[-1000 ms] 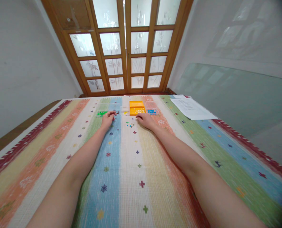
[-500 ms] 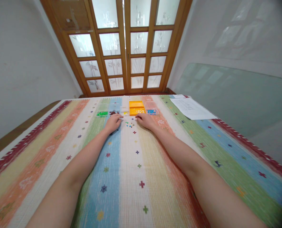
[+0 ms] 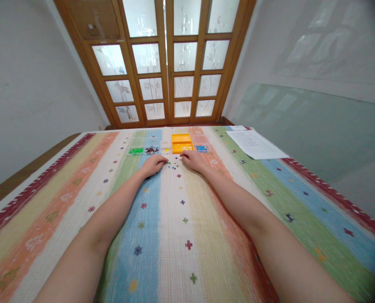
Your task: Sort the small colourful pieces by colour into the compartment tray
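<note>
My left hand (image 3: 155,165) has its fingertips together at the left edge of a small scatter of coloured pieces (image 3: 174,167) on the cloth. Whatever those fingers may hold is too small to make out. To the right of the scatter, my right hand (image 3: 192,161) is closed just in front of an orange box (image 3: 181,138) with white pieces in it. Clear boxes beyond the hands hold green pieces (image 3: 136,151), dark red pieces (image 3: 151,150), yellow pieces (image 3: 166,150) and blue pieces (image 3: 202,149).
A striped, patterned cloth (image 3: 175,252) covers the table. White paper sheets (image 3: 253,143) lie at the back right. Behind the table stands a wooden door (image 3: 168,75) with glass panes, and a pale green glass panel (image 3: 301,122) leans on the right wall.
My left hand has moved a little to the right and nearer to me, from beside the clear boxes to the scattered pieces. My right hand has stayed in place.
</note>
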